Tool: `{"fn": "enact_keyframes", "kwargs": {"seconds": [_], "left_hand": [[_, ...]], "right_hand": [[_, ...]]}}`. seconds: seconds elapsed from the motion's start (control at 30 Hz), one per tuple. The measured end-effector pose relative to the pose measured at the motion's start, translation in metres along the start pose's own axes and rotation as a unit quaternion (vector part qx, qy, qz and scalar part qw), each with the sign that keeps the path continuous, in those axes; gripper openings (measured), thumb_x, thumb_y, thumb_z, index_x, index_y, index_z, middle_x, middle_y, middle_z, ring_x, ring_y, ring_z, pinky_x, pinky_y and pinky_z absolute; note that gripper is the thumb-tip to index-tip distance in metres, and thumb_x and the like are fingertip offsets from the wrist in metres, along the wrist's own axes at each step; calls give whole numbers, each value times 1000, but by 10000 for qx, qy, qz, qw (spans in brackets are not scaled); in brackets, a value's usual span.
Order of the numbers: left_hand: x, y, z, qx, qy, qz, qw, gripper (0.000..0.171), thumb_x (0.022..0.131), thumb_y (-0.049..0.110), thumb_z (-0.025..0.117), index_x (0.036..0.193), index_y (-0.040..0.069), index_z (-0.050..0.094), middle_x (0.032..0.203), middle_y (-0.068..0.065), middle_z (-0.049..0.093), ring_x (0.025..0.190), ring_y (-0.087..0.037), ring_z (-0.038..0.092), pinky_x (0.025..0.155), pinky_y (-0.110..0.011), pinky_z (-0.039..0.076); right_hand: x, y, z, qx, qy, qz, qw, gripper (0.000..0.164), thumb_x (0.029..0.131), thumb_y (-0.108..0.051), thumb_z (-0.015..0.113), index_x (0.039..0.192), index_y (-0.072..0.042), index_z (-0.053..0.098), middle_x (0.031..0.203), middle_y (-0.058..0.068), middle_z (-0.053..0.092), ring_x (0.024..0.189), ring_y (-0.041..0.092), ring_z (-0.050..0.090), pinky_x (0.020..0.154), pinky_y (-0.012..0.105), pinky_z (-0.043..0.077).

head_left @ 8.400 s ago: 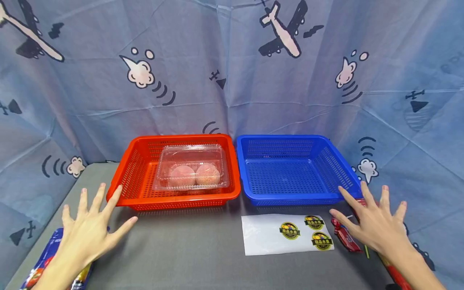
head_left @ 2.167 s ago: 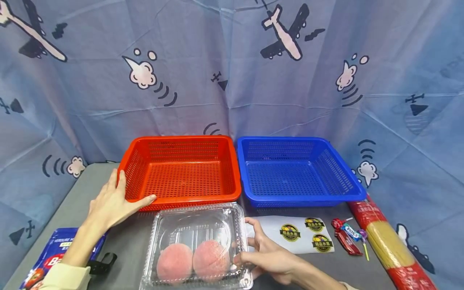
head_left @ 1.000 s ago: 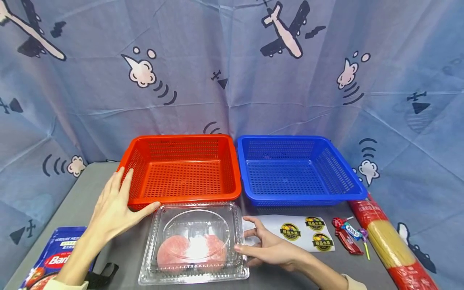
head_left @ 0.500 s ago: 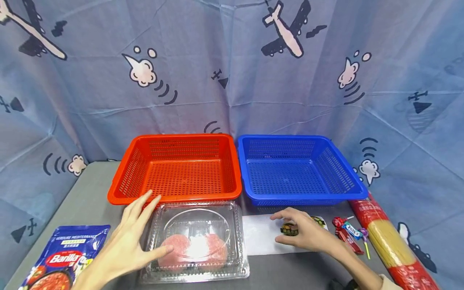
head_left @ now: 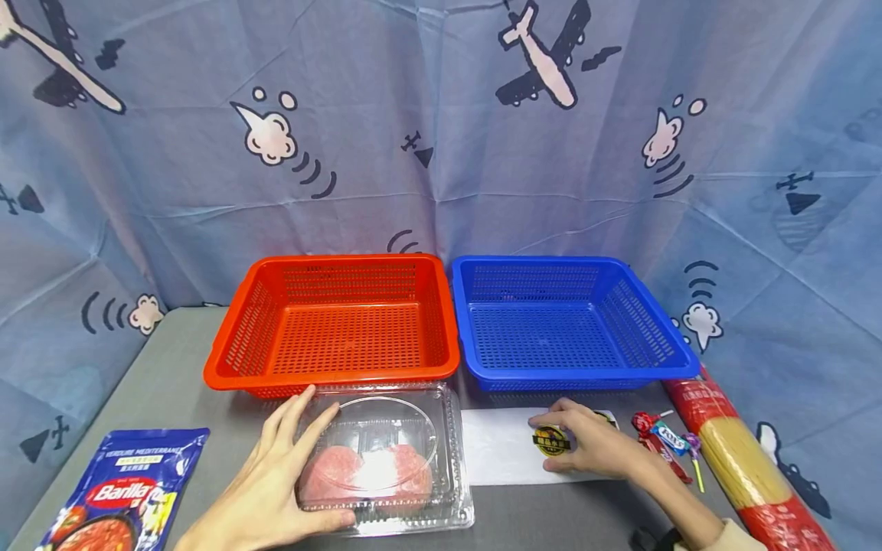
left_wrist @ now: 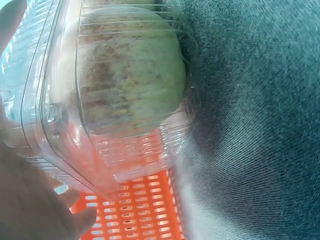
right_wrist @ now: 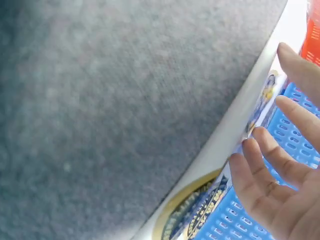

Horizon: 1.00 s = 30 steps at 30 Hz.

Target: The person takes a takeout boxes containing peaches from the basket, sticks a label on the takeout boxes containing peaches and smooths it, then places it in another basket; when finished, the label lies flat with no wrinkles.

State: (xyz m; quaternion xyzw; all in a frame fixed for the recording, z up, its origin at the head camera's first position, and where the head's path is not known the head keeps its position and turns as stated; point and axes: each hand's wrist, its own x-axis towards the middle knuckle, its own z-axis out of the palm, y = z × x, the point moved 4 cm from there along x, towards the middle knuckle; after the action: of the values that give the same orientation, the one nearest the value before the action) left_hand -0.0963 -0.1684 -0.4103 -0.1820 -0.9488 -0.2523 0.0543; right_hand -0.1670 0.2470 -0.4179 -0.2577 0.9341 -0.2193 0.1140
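Checker: Clear container point(head_left: 377, 425), where listed?

Cataloguer: On the tabletop point(head_left: 510, 513), just in front of the red basket point(head_left: 344, 379), out of which it has been taken. Two round pink fruits point(head_left: 332, 471) are seen inside; the lid appears closed.

Checker: Latest alteration?

Cataloguer: Right hand point(head_left: 589, 440): withdrawn from the container's right side and brought over the white sheet point(head_left: 496, 444), beside a round sticker point(head_left: 549, 441). Left hand point(head_left: 272, 482): shifted from the basket's rim onto the container's left side.

Checker: Condition of the fingers?

Cataloguer: Left, spread loosely over the lid's left edge, no grip being formed. Right, lightly bent and parted from the thumb, nothing held; whether the sheet is touched cannot be told.

Checker: Significance?

Cataloguer: The carrying of the container is judged finished. It seems to be steadied from the left, while attention is apparently given to the sheet. The sticker is still seen on its sheet, not yet lifted.
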Motion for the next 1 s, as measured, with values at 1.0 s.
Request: {"fn": "enact_keyframes", "kwargs": {"seconds": [1.0], "left_hand": [[-1, -1, 1, -16, -115, -216, 9997, 115, 64, 83, 75, 160, 35, 34, 170, -7, 16, 147, -37, 24, 99, -77, 41]], "right_hand": [[2, 8, 1, -80, 403, -215, 9989, 45, 71, -26, 92, 108, -15, 68, 95, -4, 61, 84, 4, 51, 68, 22, 45]]}}
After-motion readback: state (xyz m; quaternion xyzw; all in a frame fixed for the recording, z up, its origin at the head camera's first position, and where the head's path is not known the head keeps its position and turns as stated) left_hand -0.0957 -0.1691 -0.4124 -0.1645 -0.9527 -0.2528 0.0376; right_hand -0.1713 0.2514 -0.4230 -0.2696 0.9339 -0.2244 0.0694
